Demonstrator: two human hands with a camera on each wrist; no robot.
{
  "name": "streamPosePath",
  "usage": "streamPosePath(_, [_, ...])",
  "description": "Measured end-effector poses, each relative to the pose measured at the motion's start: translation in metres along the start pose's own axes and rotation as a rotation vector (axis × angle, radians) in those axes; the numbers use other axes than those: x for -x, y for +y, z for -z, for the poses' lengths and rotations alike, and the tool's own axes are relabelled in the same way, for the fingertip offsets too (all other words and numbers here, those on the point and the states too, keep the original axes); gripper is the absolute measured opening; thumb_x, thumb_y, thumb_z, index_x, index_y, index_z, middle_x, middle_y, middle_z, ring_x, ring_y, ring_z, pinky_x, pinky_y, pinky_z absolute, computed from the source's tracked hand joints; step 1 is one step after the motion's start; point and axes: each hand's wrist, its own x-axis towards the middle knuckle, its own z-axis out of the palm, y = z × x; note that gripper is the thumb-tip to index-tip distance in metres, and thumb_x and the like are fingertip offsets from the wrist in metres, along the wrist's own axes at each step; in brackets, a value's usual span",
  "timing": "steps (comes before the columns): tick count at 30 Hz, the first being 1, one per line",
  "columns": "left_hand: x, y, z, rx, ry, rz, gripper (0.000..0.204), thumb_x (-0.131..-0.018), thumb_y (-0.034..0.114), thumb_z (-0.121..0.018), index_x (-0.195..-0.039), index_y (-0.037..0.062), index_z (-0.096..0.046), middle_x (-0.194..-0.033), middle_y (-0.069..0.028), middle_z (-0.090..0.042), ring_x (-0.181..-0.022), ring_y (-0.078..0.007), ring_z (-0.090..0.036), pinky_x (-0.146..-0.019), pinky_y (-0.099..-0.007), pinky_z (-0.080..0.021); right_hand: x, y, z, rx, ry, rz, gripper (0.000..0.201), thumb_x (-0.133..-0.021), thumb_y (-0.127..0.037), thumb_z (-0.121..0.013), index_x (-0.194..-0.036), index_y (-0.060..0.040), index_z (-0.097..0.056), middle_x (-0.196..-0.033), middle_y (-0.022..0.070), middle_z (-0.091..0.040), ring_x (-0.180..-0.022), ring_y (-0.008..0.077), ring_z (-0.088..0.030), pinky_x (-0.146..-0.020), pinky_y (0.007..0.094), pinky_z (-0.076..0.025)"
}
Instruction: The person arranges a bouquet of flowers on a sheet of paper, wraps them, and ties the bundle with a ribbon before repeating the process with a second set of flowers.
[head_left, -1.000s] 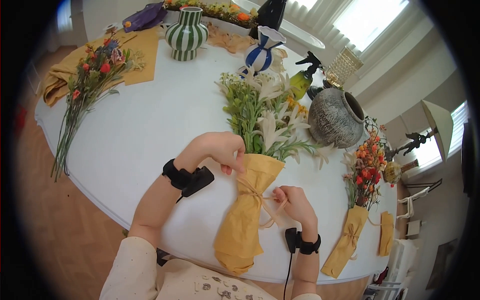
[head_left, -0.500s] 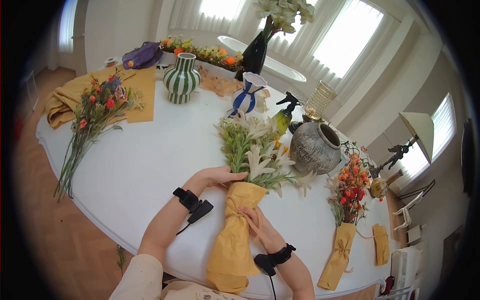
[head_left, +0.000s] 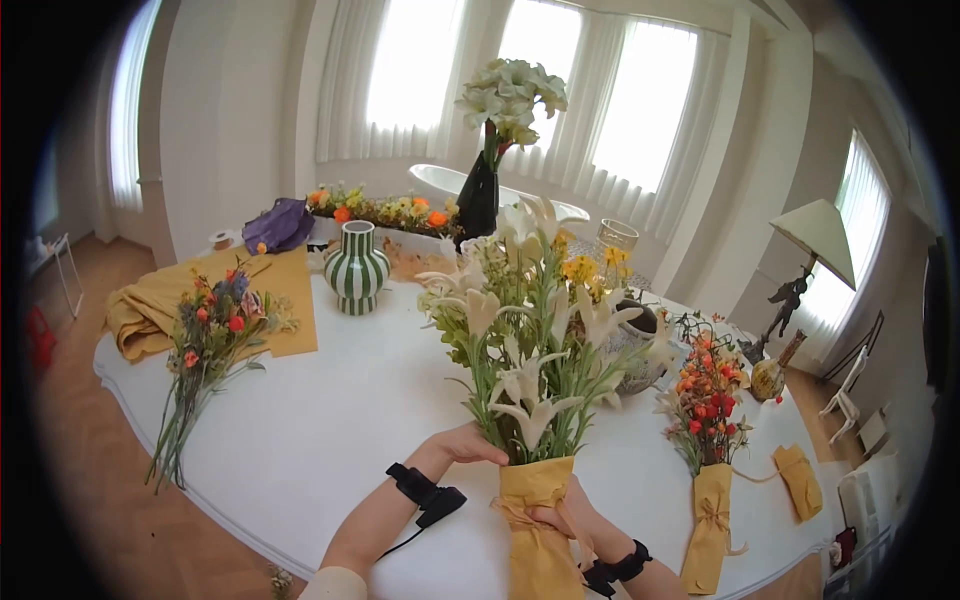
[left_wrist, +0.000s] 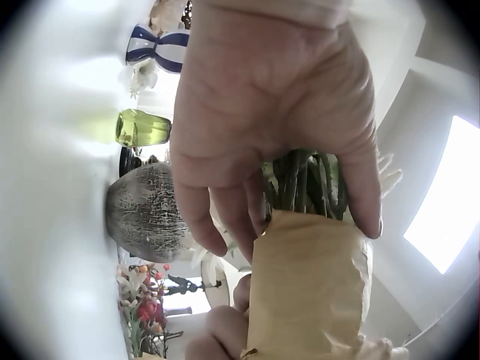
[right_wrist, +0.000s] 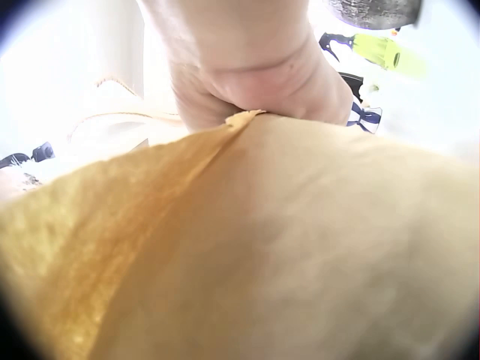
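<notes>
A bouquet of white lilies (head_left: 535, 385) and yellow blooms stands nearly upright in front of me, its lower stems wrapped in yellow-brown paper (head_left: 540, 480). My left hand (head_left: 465, 443) holds it at the paper's upper rim. In the left wrist view, fingers and thumb of that hand (left_wrist: 274, 97) come down on either side of the green stems (left_wrist: 304, 184). My right hand (head_left: 580, 515) grips the wrapped part from the right, around the tied ribbon. Paper (right_wrist: 300, 225) fills most of the right wrist view, hiding the right fingers.
A smaller wrapped bouquet (head_left: 710, 520) lies at right beside a folded paper piece (head_left: 798, 485). Loose mixed flowers (head_left: 205, 340) lie at left by yellow paper (head_left: 290, 300). Behind stand a green-striped vase (head_left: 357, 270), a grey pot (head_left: 630, 360) and a lamp (head_left: 815, 240).
The bouquet has risen from lying on the table to nearly upright. My right hand has gone from the ribbon's loose end to gripping the wrap. The head view has tilted up.
</notes>
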Motion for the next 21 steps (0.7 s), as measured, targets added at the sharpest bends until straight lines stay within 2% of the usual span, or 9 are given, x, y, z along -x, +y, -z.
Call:
streamPosePath(4, [0.009, 0.007, -0.008, -0.208, 0.087, 0.156, 0.067, -0.058, -0.004, -0.078, -0.118, 0.007, -0.05, -0.112, -0.0048, -0.056, -0.104, -0.0171, -0.05, -0.087, -0.0317, -0.042, 0.014, -0.022, 0.002, 0.054, -0.023, 0.01, 0.039, -0.065, -0.005, -0.066, -0.102, 0.001, -0.056, -0.094, 0.006, -0.062, -0.084, 0.0129, -0.058, -0.078, 0.0256, -0.045])
streamPosePath(8, [0.013, 0.001, -0.012, -0.324, 0.013, 0.193, 0.072, -0.057, -0.001, -0.08, -0.121, 0.0066, -0.048, -0.115, -0.0059, -0.053, -0.108, -0.0171, -0.048, -0.09, -0.0342, -0.041, 0.031, -0.04, 0.004, -0.006, 0.051, 0.002, 0.037, -0.064, -0.005, -0.068, -0.099, 0.0016, -0.057, -0.093, 0.0066, -0.063, -0.084, 0.0121, -0.058, -0.077, 0.0256, -0.046])
streamPosePath(10, [0.001, 0.005, -0.038, -0.129, -0.117, -0.089, 0.078, -0.058, 0.003, -0.081, -0.125, 0.0065, -0.042, -0.121, -0.007, -0.049, -0.113, -0.0186, -0.045, -0.096, -0.0372, -0.038, 0.044, -0.049, 0.013, 0.066, 0.165, 0.004, 0.037, -0.063, -0.005, -0.071, -0.097, 0.0026, -0.057, -0.09, 0.008, -0.064, -0.083, 0.012, -0.059, -0.076, 0.026, -0.046])
streamPosePath(12, [-0.005, 0.012, -0.047, -0.149, -0.245, -0.052, 0.088, -0.059, 0.004, -0.081, -0.132, 0.0069, -0.033, -0.127, -0.0077, -0.044, -0.117, -0.0211, -0.042, -0.1, -0.0395, -0.034, 0.057, -0.064, 0.028, 0.158, 0.253, -0.043, 0.04, -0.06, -0.005, -0.073, -0.095, 0.0034, -0.056, -0.087, 0.0103, -0.064, -0.08, 0.0141, -0.06, -0.074, 0.0267, -0.047])
streamPosePath(13, [-0.009, 0.008, -0.055, -0.105, -0.173, -0.008, 0.1, -0.054, 0.014, -0.085, -0.135, 0.0065, -0.027, -0.131, -0.0115, -0.04, -0.12, -0.0254, -0.04, -0.099, -0.0396, -0.034, 0.066, -0.063, 0.037, 0.185, 0.319, -0.053, 0.041, -0.059, -0.005, -0.074, -0.095, 0.0038, -0.055, -0.086, 0.0114, -0.064, -0.079, 0.0151, -0.061, -0.073, 0.0269, -0.047])
streamPosePath(14, [-0.013, 0.011, -0.063, -0.074, -0.192, 0.027, 0.1, -0.054, 0.014, -0.085, -0.135, 0.0065, -0.027, -0.131, -0.0115, -0.04, -0.12, -0.0254, -0.04, -0.099, -0.0396, -0.034, 0.075, -0.062, 0.047, 0.219, 0.382, -0.06, 0.042, -0.058, -0.006, -0.074, -0.094, 0.0042, -0.055, -0.084, 0.0125, -0.064, -0.077, 0.0162, -0.061, -0.072, 0.0271, -0.047])
streamPosePath(16, [-0.023, 0.022, -0.071, -0.161, -0.275, 0.25, 0.101, -0.053, 0.014, -0.085, -0.135, 0.0054, -0.027, -0.129, -0.0132, -0.043, -0.117, -0.0257, -0.044, -0.097, -0.0373, -0.036, 0.094, -0.062, 0.069, 0.32, 0.516, -0.092, 0.044, -0.055, -0.006, -0.075, -0.093, 0.0044, -0.054, -0.083, 0.0134, -0.064, -0.076, 0.018, -0.061, -0.07, 0.027, -0.047])
streamPosePath(18, [-0.026, 0.014, -0.066, -0.162, -0.307, 0.29, 0.1, -0.054, 0.013, -0.085, -0.135, 0.0047, -0.028, -0.126, -0.014, -0.045, -0.113, -0.0238, -0.048, -0.095, -0.0343, -0.038, 0.114, -0.068, 0.089, 0.415, 0.638, -0.199, 0.044, -0.057, -0.004, -0.074, -0.094, 0.0045, -0.054, -0.085, 0.0119, -0.063, -0.078, 0.0161, -0.061, -0.071, 0.0269, -0.047])
streamPosePath(21, [-0.03, 0.008, -0.062, -0.237, -0.361, 0.364, 0.092, -0.058, 0.013, -0.082, -0.134, 0.0057, -0.03, -0.124, -0.0099, -0.046, -0.111, -0.0188, -0.048, -0.095, -0.0314, -0.038, 0.138, -0.087, 0.113, 0.379, 0.762, -0.317, 0.04, -0.06, 0.0, -0.072, -0.095, 0.0041, -0.054, -0.087, 0.0089, -0.063, -0.081, 0.013, -0.058, -0.073, 0.0261, -0.046])
